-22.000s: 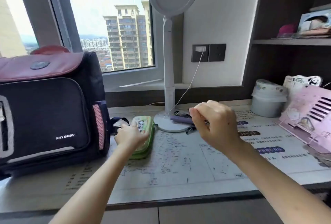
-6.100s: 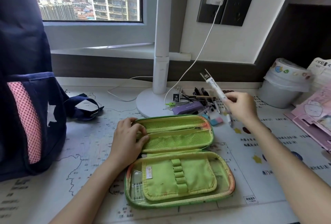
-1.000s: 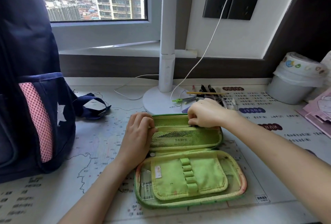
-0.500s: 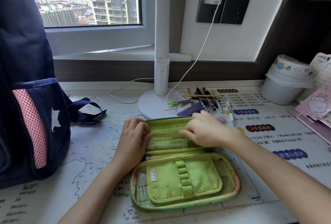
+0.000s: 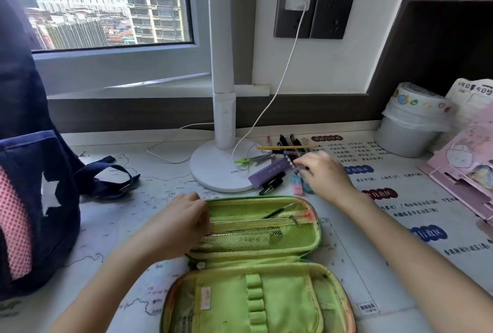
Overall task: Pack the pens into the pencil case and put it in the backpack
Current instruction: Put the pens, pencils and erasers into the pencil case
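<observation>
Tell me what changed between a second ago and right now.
The right hand left the pencil case and moved back-right to the loose pens; whether it grips one is unclear. The left hand still holds the case's edge; backpack unmoved.

The green pencil case point(image 5: 256, 287) lies open on the tabletop point(image 5: 120, 228), with a dark pen point(image 5: 277, 211) in its far mesh half. The left hand point(image 5: 178, 228) grips that half's left end. The right hand point(image 5: 324, 175), blurred, is at the pile of pens point(image 5: 284, 141) beside the lamp base point(image 5: 213, 170); whether it holds one is unclear. The dark backpack point(image 5: 32, 178) stands at the left.
</observation>
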The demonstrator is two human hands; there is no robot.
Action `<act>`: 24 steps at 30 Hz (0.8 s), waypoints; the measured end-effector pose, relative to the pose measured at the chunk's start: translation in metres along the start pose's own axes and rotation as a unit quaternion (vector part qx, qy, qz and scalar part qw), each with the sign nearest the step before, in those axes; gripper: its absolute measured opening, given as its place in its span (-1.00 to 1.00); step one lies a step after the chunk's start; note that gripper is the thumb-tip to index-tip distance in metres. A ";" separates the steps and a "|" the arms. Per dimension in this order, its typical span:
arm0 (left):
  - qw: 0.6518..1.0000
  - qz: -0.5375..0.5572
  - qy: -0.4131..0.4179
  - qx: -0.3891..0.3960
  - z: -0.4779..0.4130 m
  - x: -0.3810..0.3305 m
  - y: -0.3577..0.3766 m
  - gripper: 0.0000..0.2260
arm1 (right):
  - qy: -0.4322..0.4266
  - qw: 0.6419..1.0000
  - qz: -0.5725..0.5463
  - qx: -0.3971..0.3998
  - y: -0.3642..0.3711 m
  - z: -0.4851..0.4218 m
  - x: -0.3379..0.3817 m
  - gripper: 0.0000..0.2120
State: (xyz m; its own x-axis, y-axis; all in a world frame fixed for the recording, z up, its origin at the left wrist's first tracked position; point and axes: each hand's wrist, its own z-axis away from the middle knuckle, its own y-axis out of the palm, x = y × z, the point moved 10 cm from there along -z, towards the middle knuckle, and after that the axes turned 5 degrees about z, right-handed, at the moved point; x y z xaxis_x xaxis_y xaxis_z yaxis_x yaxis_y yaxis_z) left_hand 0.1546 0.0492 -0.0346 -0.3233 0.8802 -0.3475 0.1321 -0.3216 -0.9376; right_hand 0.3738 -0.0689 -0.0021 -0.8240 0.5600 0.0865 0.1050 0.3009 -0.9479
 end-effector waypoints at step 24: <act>0.971 0.044 -0.060 -0.227 -0.116 -0.009 -0.053 -0.89 | -0.101 0.985 0.067 0.125 0.044 -0.092 0.067 -0.85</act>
State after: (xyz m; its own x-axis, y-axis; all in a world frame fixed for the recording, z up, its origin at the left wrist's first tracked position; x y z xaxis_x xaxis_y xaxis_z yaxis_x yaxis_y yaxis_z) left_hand 0.2587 0.0991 0.0198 -0.3964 0.8002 -0.4500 0.5541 -0.1823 -0.8123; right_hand 0.3743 0.0531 -0.0093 -0.9087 0.4090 -0.0839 0.1014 0.0213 -0.9946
